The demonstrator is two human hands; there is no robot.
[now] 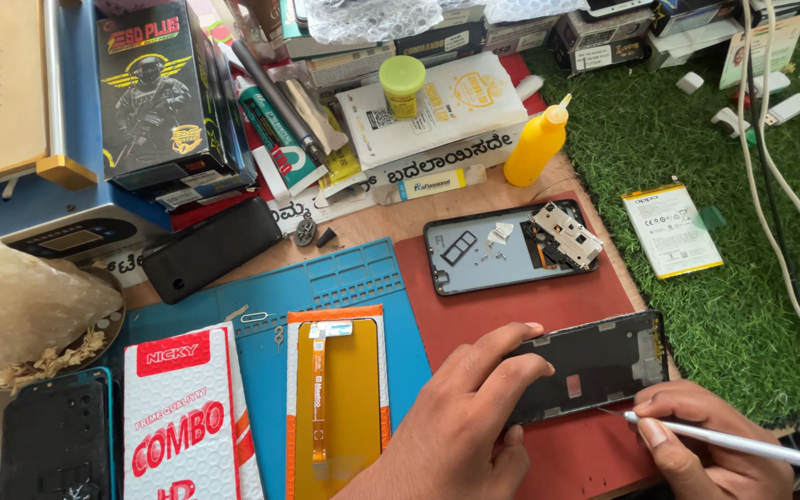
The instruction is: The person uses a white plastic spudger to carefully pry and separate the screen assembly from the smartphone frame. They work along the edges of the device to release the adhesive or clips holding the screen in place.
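We see the left hand point(460, 421) covering the left end of the black phone frame point(594, 363). The white tool point(743, 446) and right hand point(710, 444) run off the lower right edge. The white package point(182, 417) is cut off at the bottom.

A tall black box point(155, 88) with a yellow emblem stands upper left. A white and red padded pouch point(185, 417) lies bottom left, beside an orange-backed display panel point(337, 393) on the blue mat. A white pouch point(437, 106) with yellow print lies top centre. A white-labelled flat battery point(671, 230) rests on green turf, right.
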